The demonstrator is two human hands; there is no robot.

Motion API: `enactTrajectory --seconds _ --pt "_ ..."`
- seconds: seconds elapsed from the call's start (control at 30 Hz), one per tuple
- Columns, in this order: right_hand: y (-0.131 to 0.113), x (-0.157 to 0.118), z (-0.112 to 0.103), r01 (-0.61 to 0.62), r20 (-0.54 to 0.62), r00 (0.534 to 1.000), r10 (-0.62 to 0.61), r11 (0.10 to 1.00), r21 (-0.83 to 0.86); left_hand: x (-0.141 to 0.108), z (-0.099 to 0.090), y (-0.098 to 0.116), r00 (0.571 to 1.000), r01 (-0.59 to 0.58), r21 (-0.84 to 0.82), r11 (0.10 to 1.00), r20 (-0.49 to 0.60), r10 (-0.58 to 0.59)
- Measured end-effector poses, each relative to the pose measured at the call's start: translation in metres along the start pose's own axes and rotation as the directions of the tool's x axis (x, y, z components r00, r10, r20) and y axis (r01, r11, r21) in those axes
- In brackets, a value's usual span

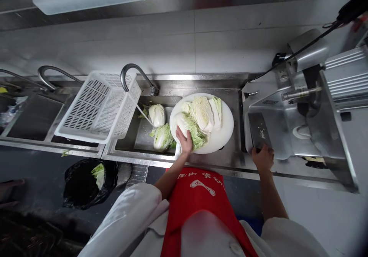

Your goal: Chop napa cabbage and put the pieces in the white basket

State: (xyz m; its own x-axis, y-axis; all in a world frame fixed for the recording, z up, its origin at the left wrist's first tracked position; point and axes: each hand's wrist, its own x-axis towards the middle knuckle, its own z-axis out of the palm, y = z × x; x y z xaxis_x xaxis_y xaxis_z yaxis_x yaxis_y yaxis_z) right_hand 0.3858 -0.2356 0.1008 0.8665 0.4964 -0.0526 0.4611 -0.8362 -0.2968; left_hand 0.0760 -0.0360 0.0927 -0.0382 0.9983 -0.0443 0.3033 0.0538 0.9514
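Note:
My left hand (pixel 184 140) lies with fingers spread against a cut piece of napa cabbage (pixel 189 128) on a round white cutting board (pixel 225 134). Beside that piece are a halved cabbage (pixel 202 113) and a narrower cut piece (pixel 216 113). Off to the right, my right hand (pixel 263 157) is closed round the handle of a cleaver (pixel 260 128). Its broad blade lies over the metal base of a machine, pointing away from me, with small pale bits on it. Most of the handle is hidden by my fingers.
Left of the board, two whole cabbages (pixel 162 137) sit in a sink (pixel 140 136) under a running faucet (pixel 138 67). A white plastic basket (pixel 94 107) rests beyond. A black-bagged bin (pixel 80 184) stands on the floor; a slicing machine (pixel 304 96) occupies the right.

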Motion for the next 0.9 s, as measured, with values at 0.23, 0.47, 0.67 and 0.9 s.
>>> enactTrajectory --seconds 0.23,0.47,0.67,0.9 --pt "0.001 0.014 0.001 0.024 0.143 0.990 -0.008 0.993 -0.113 0.005 -0.018 0.008 0.997 0.077 -0.002 0.997 0.014 -0.077" --pt "-0.012 -0.020 -0.041 0.032 0.065 0.998 -0.023 0.989 -0.144 0.026 -0.068 0.000 0.967 0.135 -0.135 0.982 -0.196 -0.160" --pt "-0.052 -0.105 -0.083 0.256 0.035 0.967 -0.254 0.961 -0.101 0.039 -0.114 -0.008 0.856 -0.021 -0.130 0.991 -0.514 -0.049" --pt "-0.204 -0.155 -0.073 0.649 0.377 0.733 -0.565 0.748 -0.139 0.059 -0.102 -0.008 0.827 -0.471 0.179 0.864 -0.252 0.503"
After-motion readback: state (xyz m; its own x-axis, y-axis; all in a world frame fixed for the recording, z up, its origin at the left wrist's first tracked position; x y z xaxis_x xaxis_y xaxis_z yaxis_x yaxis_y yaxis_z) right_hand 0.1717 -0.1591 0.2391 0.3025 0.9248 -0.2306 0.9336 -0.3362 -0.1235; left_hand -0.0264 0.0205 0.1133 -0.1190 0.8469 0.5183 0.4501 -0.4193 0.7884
